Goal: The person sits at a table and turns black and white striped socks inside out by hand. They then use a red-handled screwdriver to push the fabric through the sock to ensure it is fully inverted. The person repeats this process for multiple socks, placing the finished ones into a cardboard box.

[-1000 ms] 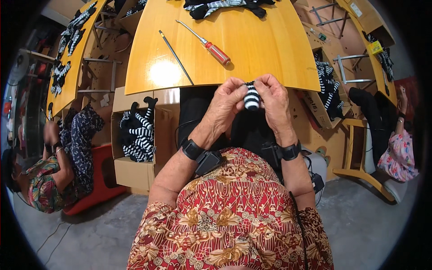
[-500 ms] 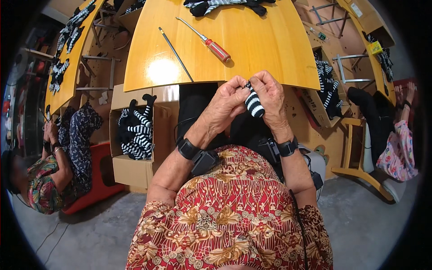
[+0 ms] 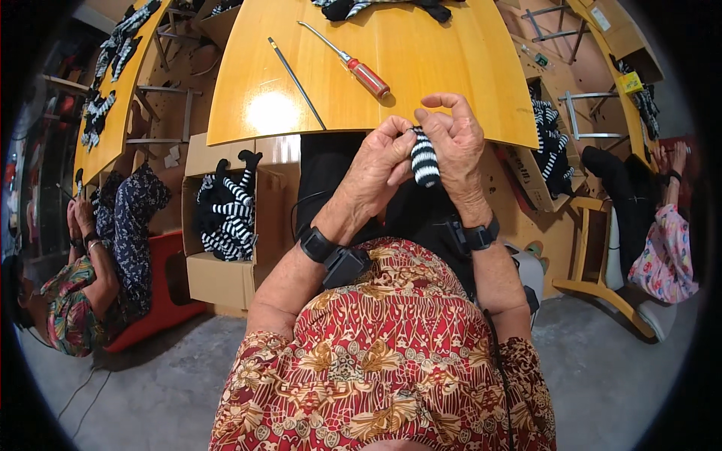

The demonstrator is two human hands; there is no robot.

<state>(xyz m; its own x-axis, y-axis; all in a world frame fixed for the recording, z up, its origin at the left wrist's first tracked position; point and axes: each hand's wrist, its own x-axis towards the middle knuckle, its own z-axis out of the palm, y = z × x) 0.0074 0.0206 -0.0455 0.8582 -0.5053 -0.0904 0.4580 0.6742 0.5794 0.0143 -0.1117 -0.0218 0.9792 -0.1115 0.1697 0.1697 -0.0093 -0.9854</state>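
Observation:
Between my hands, just off the near table edge, hangs a small black-and-white striped knitted tube (image 3: 425,163) with its dark end up. My left hand (image 3: 382,156) pinches that upper end between thumb and fingers. On the other side, my right hand (image 3: 455,146) keeps its thumb by the top of the tube, with its forefinger raised and bent over; its lower fingers are partly hidden behind the knit. Ahead on the yellow table (image 3: 421,68) lie a screwdriver (image 3: 368,78) with a red handle and a thin dark rod (image 3: 297,84).
A cardboard box (image 3: 218,278) of striped knitted pieces (image 3: 233,214) stands left of my legs, another box (image 3: 535,180) to the right. More striped pieces (image 3: 376,9) lie at the table's far side. Seated people work at left (image 3: 83,278) and right (image 3: 665,248).
My right forefinger has lifted away from the pinch at the tube's top. The tube has turned to hang straighter, and both hands have risen slightly.

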